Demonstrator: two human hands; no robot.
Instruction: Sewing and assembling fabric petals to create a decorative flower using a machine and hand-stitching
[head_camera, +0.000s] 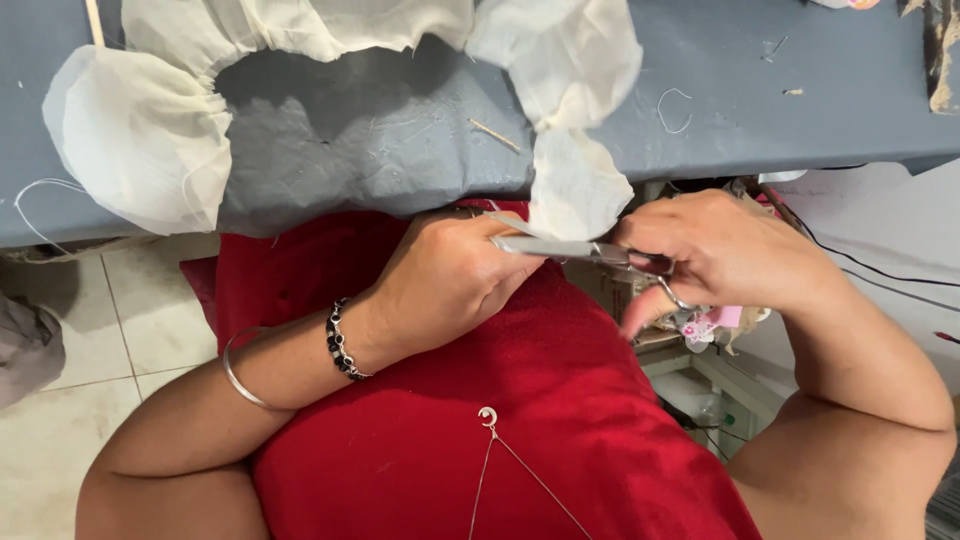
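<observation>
My right hand (725, 250) grips a pair of metal scissors (575, 250) by the handles, blades pointing left. The blade tips reach my left hand (450, 275), which is closed just below the table edge, pinching something small that I cannot make out. A gathered strip of white sheer fabric (150, 130) lies in loops on the grey table (380, 140). One of its lobes (575, 190) hangs over the edge right above the blades. My left wrist wears a black bead bracelet and a thin metal bangle.
Loose thread bits (675, 110) and a thin wooden stick (495, 135) lie on the table. My lap is covered by a red garment (520, 400). Tiled floor shows at the left, white shelving and cables at the right.
</observation>
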